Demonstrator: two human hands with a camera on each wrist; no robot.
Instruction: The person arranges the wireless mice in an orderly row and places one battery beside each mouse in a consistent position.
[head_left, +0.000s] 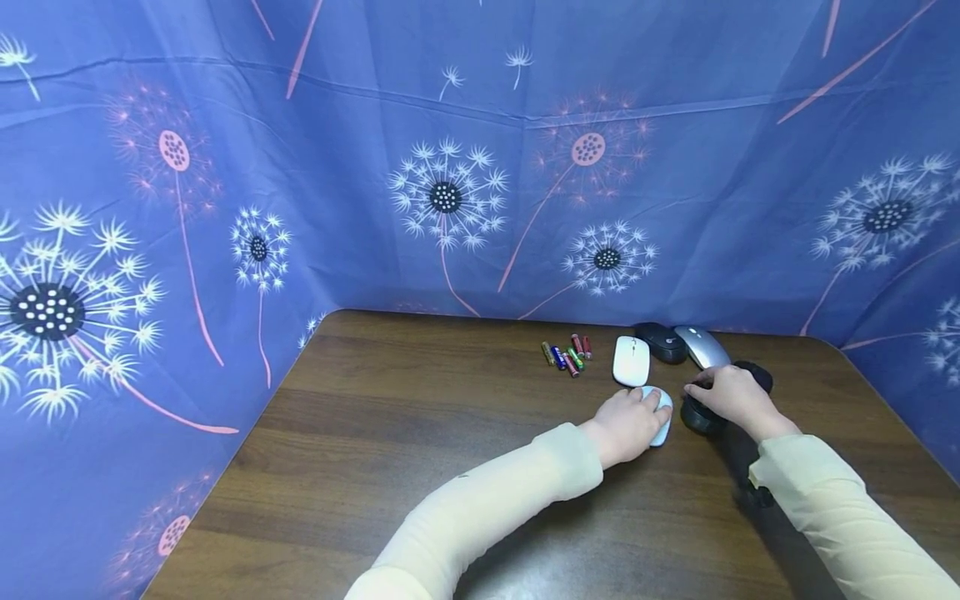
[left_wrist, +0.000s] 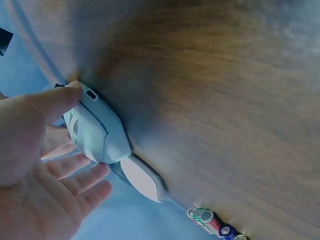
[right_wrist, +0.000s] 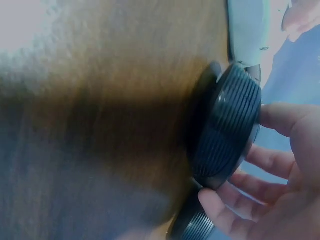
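My left hand [head_left: 628, 423] holds a light blue computer mouse [head_left: 662, 425] on the wooden table. In the left wrist view, its thumb is at one side of that mouse [left_wrist: 100, 132] and the fingers are spread along the other. My right hand [head_left: 738, 398] grips a black computer mouse [head_left: 700, 418] just to the right of the light blue one. The right wrist view shows this black mouse [right_wrist: 227, 130] tilted, its ribbed side facing the camera, between thumb and fingers. Another black ribbed mouse [right_wrist: 194, 220] lies close beside it, partly hidden by the right hand in the head view.
Behind the hands lie a white mouse [head_left: 632, 362], a black mouse [head_left: 662, 342] and a silver mouse [head_left: 703, 347]. Several small batteries [head_left: 558, 357] lie to their left. A blue dandelion-print cloth [head_left: 337, 167] hangs along the back and left edges of the table [head_left: 360, 400].
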